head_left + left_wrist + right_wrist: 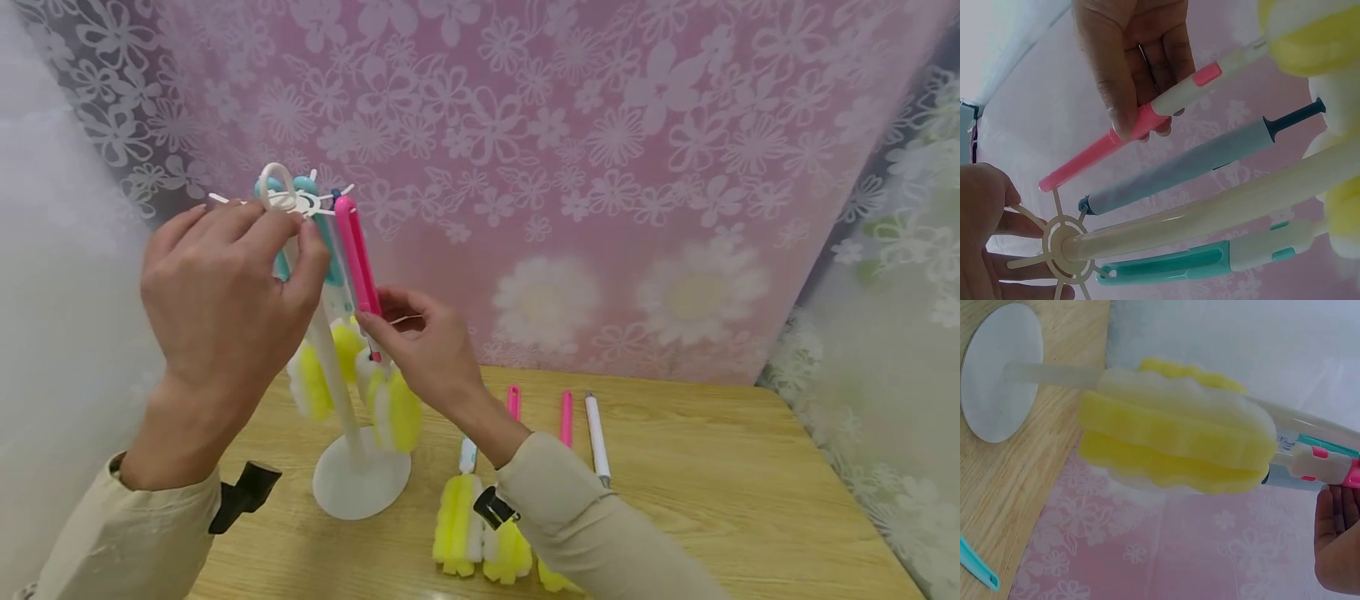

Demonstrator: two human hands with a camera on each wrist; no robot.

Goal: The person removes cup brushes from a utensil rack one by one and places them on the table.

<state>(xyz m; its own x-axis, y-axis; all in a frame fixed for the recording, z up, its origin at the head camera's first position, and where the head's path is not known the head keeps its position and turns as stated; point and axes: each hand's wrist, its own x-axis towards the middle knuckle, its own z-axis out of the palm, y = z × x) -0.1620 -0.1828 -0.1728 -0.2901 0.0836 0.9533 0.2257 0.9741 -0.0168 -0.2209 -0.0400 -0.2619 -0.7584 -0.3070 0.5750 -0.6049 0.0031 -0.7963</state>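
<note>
A white rack stand with a round base (360,487) rises on the left part of the table. At its top, my left hand (228,283) grips the hooked ring (1054,240). My right hand (431,350) pinches a sponge bottle brush by its pink handle (358,258), whose top end meets one of the hooks. That brush's yellow and white sponge head (1179,437) hangs down beside the pole (1210,215). Around the pole hang a brush with a grey-blue handle (1179,169) and another with a teal handle (1197,262).
On the wooden table (712,500) right of the stand lie several more brushes, with a pink handle (566,417), a white handle (597,437) and yellow-white sponge heads (453,525). My right forearm partly covers them. A pink flowered curtain (547,167) hangs behind the table.
</note>
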